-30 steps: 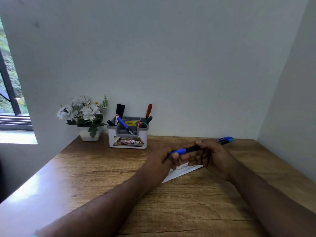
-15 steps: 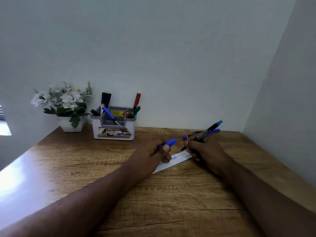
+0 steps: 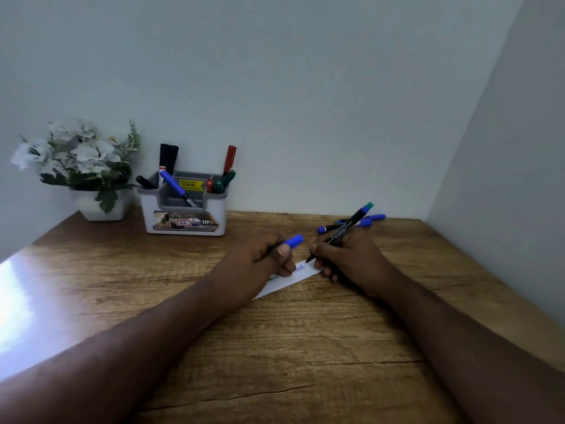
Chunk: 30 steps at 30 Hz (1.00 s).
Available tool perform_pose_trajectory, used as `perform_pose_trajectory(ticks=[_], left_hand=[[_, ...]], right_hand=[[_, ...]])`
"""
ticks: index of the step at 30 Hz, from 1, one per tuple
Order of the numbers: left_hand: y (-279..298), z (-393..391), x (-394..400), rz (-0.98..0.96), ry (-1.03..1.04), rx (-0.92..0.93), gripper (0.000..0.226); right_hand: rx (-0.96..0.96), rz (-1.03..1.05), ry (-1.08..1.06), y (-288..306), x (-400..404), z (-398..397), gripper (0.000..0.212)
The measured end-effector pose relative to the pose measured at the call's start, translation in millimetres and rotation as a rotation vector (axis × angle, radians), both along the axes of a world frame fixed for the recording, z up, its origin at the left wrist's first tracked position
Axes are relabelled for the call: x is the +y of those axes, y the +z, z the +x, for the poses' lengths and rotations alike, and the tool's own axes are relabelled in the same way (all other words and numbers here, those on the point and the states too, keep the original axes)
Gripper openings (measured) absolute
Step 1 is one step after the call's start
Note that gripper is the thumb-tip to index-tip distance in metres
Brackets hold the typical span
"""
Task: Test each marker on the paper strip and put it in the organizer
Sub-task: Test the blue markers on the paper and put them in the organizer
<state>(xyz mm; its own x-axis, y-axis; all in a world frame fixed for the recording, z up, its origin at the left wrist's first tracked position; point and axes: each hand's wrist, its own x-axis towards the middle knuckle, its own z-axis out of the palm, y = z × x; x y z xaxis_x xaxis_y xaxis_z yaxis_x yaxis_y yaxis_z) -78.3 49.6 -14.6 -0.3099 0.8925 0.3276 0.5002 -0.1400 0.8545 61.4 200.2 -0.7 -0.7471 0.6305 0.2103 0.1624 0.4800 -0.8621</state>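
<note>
My right hand grips an uncapped black marker with a blue-green end, its tip touching the far end of the white paper strip. My left hand rests on the strip and holds the blue cap between thumb and finger. Blue scribbles show on the strip between my hands. Behind my right hand lie a few blue-capped markers. The white and grey organizer stands at the back left with several black, blue, red and green markers in it.
A white pot of white flowers stands left of the organizer against the wall. The wooden desk fills a corner, with walls behind and to the right. Bright glare lies on the desk's left edge.
My hands pulled the blue cap off the marker. The left hand went down onto the strip with the cap, and the right hand brought the marker's tip onto the paper.
</note>
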Motion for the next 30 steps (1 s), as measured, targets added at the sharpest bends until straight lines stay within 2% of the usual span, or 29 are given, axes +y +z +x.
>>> perform_pose_trajectory(ticks=[18,24,30], left_hand=[[2.6,1.2,-1.6,-0.026,0.028,0.046,0.020],[3.5,2.1,-1.5,-0.033,0.035,0.060,0.034],[3.3,1.4,-0.5,-0.055,0.044,0.104,0.031]], right_hand=[[-0.039,-0.010,-0.028,1.2,-0.6,0.0,0.019],[-0.024,-0.019,-0.038,2.1,-0.7,0.8,0.017],[-0.029,-0.026,-0.047,3.3,-1.5,1.1,0.018]])
